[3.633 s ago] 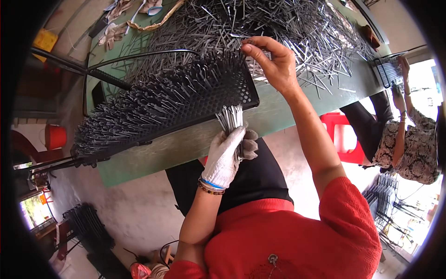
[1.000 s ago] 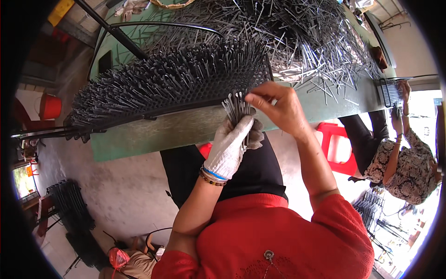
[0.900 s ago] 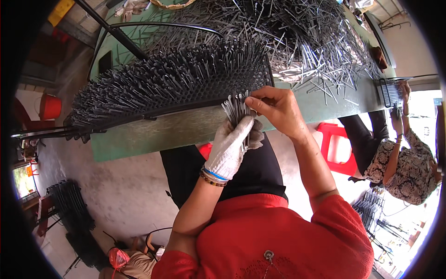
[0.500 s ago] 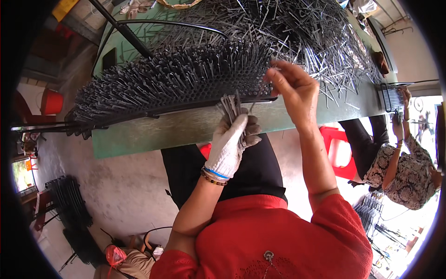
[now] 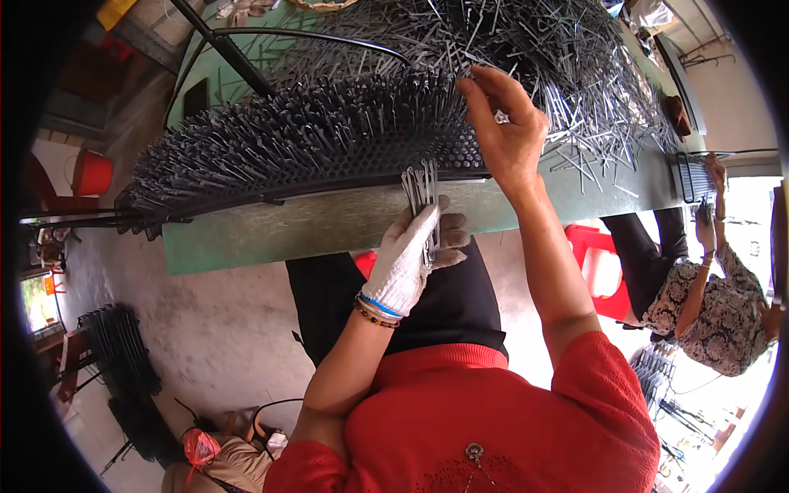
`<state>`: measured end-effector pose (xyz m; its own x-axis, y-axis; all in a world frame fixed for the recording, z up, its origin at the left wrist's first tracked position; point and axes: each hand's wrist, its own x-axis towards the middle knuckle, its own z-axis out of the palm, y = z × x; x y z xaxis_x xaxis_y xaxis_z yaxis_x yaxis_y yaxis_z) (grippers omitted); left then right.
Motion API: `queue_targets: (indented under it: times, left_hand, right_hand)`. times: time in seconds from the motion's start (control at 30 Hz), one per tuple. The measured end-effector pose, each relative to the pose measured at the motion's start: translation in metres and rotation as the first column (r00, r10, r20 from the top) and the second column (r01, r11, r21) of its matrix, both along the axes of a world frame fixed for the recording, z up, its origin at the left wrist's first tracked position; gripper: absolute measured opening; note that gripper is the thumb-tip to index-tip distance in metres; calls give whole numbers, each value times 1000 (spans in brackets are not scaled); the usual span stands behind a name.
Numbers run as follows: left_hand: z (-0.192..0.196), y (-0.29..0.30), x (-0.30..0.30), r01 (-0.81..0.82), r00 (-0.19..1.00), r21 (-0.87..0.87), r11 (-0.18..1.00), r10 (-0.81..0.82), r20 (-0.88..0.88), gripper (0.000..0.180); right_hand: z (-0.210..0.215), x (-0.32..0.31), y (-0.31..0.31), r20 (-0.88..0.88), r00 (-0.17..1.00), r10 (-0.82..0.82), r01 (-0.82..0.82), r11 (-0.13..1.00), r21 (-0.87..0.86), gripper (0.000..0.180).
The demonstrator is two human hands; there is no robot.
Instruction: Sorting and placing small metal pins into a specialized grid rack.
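Gloved left hand fingers clenched on thin metal pin bundle; bare right hand pinches one pin at the bristly black perforated rack (pin-packed), w/ loose pin heap beyond on green bench.

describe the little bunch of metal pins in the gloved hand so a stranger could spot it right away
Start at the green table and its black perforated panel bristling with pins. Below the panel's near edge, the white-gloved left hand clamps a bunch of pins: gathered upright and parallel, unlike the loose heap beyond.

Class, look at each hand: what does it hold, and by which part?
Left hand, gloved: a bundle of metal pins, gripped by its lower ends. Right hand: one pin, pinched at the fingertips above the rack; which part cannot be told.
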<state>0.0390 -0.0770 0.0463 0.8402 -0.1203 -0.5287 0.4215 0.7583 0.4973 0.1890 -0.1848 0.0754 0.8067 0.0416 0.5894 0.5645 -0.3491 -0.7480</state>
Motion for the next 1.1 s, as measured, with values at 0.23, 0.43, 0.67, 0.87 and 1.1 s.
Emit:
queue_targets:
  times: [0.23,0.43,0.67,0.87,1.1]
  left_hand:
    - [-7,0,-2,26,1000,190,981,-27,2,23]
    - [-2,-4,-2,-32,999,158,987,37,-29,17]
    - [-3,-3,-3,-34,999,101,994,34,1,20]
    - [-5,-1,-5,-7,1000,82,997,7,-6,23]
    - [6,0,-4,15,999,178,984,-23,41,25]
  right_hand:
    - [-13,-1,-3,105,994,32,-10,979,-205,19]
    - [-2,2,-2,319,942,103,34,918,-395,17]
    - [10,0,-3,310,940,144,37,860,-509,11]
    - [16,-2,-5,229,958,172,-17,832,-555,13]
    - [16,-11,2,143,981,132,-65,914,-400,14]
